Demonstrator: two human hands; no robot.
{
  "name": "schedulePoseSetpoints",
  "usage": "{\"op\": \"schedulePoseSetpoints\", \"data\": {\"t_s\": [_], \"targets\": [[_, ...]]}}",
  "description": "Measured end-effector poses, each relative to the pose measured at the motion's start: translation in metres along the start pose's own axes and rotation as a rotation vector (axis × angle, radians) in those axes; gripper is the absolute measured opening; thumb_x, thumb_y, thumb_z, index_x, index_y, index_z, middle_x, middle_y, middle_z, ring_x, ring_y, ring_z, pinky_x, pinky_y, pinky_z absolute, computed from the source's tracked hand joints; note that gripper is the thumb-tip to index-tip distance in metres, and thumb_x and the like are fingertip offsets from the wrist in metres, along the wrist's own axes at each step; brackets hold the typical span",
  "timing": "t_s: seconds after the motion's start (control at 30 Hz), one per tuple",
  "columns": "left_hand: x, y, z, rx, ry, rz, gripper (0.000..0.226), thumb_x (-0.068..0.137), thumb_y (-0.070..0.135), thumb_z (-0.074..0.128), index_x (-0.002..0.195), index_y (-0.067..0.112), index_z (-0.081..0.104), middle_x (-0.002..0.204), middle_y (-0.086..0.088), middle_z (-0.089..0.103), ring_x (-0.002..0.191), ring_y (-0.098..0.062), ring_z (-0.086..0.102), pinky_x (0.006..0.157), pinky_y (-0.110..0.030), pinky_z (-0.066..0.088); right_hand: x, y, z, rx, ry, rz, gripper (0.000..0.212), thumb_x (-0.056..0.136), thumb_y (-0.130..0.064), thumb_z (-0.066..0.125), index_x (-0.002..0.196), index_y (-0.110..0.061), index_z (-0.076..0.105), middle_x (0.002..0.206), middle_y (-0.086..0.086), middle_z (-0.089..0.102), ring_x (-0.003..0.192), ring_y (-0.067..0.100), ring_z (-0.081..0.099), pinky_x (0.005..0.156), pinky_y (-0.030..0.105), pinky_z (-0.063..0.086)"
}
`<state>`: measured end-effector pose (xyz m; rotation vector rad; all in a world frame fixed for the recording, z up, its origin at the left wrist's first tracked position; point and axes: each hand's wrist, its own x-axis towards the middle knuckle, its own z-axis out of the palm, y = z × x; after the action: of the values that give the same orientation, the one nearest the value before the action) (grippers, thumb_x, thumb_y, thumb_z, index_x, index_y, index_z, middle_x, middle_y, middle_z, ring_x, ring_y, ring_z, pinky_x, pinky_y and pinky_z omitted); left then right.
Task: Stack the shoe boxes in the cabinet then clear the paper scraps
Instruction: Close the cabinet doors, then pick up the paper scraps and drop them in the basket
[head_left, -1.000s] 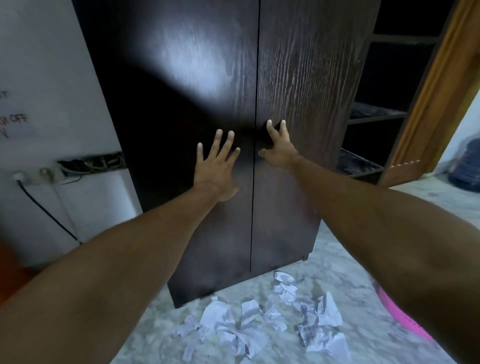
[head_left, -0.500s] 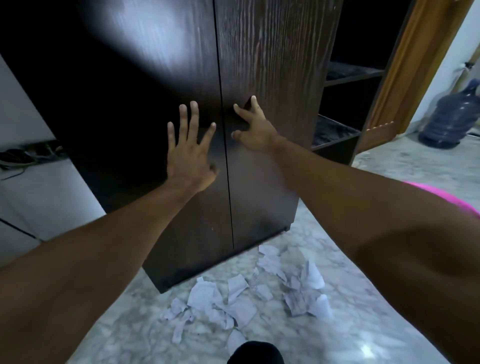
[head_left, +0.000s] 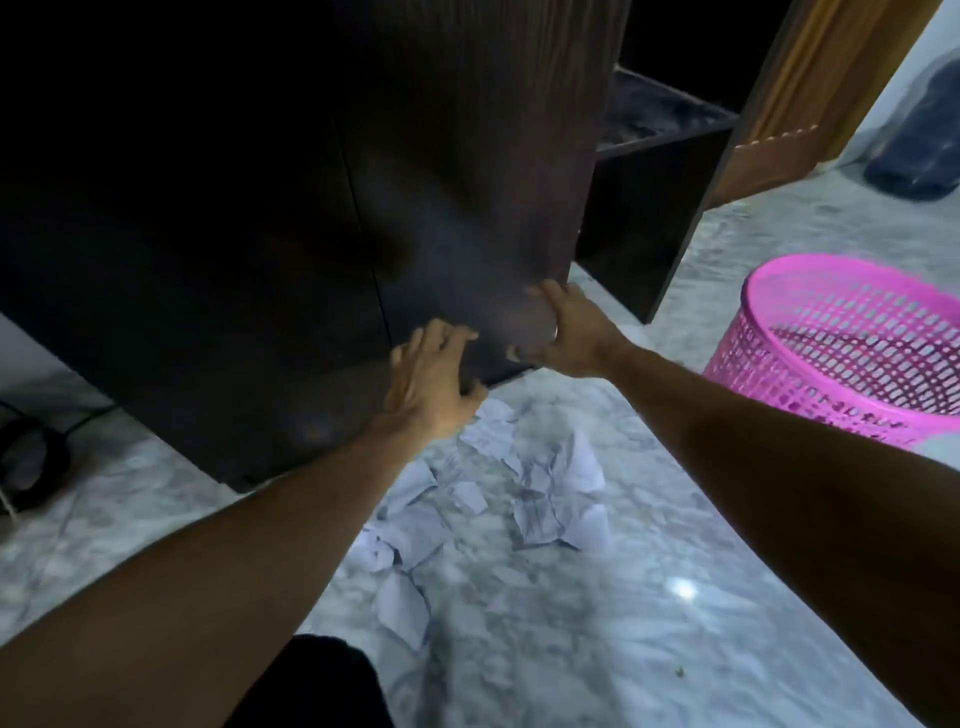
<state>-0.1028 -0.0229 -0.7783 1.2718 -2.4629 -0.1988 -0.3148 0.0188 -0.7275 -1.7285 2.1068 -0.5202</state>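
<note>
Forearms: both are seen reaching from the lower edge of the frame up toward its centre
Paper scraps (head_left: 498, 499): crumpled white pieces are scattered on the marble floor (head_left: 649, 623) in the lower centre, just below and nearer than both hands, none of them touched
Left hand (head_left: 434, 374): its grip is spread, fingers apart and slightly curled, laid against the lower part of the cabinet (head_left: 260, 234) front at mid-frame; nothing is held
Right hand (head_left: 569, 332): its grip is also spread, thumb and fingers splayed over the lower corner of the right-hand door (head_left: 483, 182); nothing is pinched
Basket (head_left: 831, 343): a pink mesh basket is seen at the right edge, on the floor, well apart from the scraps
Cabinet: its two dark doors are seen shut, filling the upper left and centre; open dark shelves (head_left: 670, 124) are visible beside it at upper right
Shoe boxes: none is in view, so their place cannot be told; they are judged to be behind the shut doors
Step in hand: stacking is judged finished, with the move to the scraps about to begin
Next move: both hands would need to be lowered off the doors to the floor, the scraps gathered in closed grips and carried right to the basket
</note>
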Motion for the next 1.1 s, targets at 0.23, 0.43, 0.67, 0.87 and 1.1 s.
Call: {"op": "schedulePoseSetpoints", "data": {"t_s": [0.23, 0.43, 0.67, 0.87, 1.1], "targets": [[-0.096, -0.06, 0.165, 0.065, -0.376, -0.348, 0.101, 0.07, 0.086, 0.059, 0.155, 0.057, 0.013, 0.17, 0.001, -0.002, 0.156, -0.039, 0.001, 0.115, -0.075, 0.011, -0.038, 0.144, 0.162, -0.207, -0.427, 0.148, 0.14, 0.042, -0.092, 0.076, 0.152, -0.065, -0.007, 0.17, 0.0, -0.026, 0.158, 0.044, -0.015, 0.118, 0.077, 0.017], [-0.116, -0.073, 0.232, 0.037, -0.362, -0.527, 0.111, 0.055, 0.107, 0.039, 0.146, 0.071, -0.014, 0.168, 0.004, -0.03, 0.154, -0.045, -0.023, 0.109, -0.085, 0.001, -0.049, 0.183, 0.256, -0.266, -0.405, 0.163, 0.14, 0.037, -0.107, 0.056, 0.148, -0.068, -0.02, 0.163, 0.005, -0.044, 0.152, 0.051, -0.028, 0.113, 0.083, 0.009], [-0.133, -0.08, 0.284, 0.131, -0.306, -0.417, 0.083, 0.079, 0.095, 0.032, 0.153, 0.064, 0.014, 0.173, 0.005, 0.004, 0.158, -0.04, -0.004, 0.116, -0.075, 0.003, -0.058, 0.196, 0.305, -0.316, -0.038, 0.011, 0.078, 0.084, -0.081, 0.046, 0.153, -0.047, 0.037, 0.163, 0.019, 0.031, 0.148, 0.048, 0.027, 0.113, 0.059, 0.033], [-0.144, -0.084, 0.292, 0.09, -0.045, -0.223, 0.054, 0.076, 0.052, 0.073, 0.125, 0.033, 0.063, 0.126, 0.001, 0.053, 0.111, -0.029, 0.052, 0.086, -0.044, 0.046, -0.064, 0.2, 0.323, -0.228, 0.227, -0.15, 0.039, 0.086, -0.047, 0.063, 0.117, -0.025, 0.069, 0.107, 0.006, 0.058, 0.095, 0.029, 0.054, 0.066, 0.04, 0.054], [-0.139, -0.08, 0.296, -0.059, 0.05, -0.192, 0.018, 0.074, 0.032, 0.071, 0.088, 0.02, 0.069, 0.089, 0.0, 0.057, 0.074, -0.023, 0.063, 0.05, -0.034, 0.051, -0.054, 0.195, 0.321, -0.138, 0.115, -0.102, 0.037, 0.084, -0.044, 0.055, 0.106, -0.017, 0.066, 0.095, 0.004, 0.059, 0.052, 0.032, 0.061, 0.044, 0.03, 0.046]]}}
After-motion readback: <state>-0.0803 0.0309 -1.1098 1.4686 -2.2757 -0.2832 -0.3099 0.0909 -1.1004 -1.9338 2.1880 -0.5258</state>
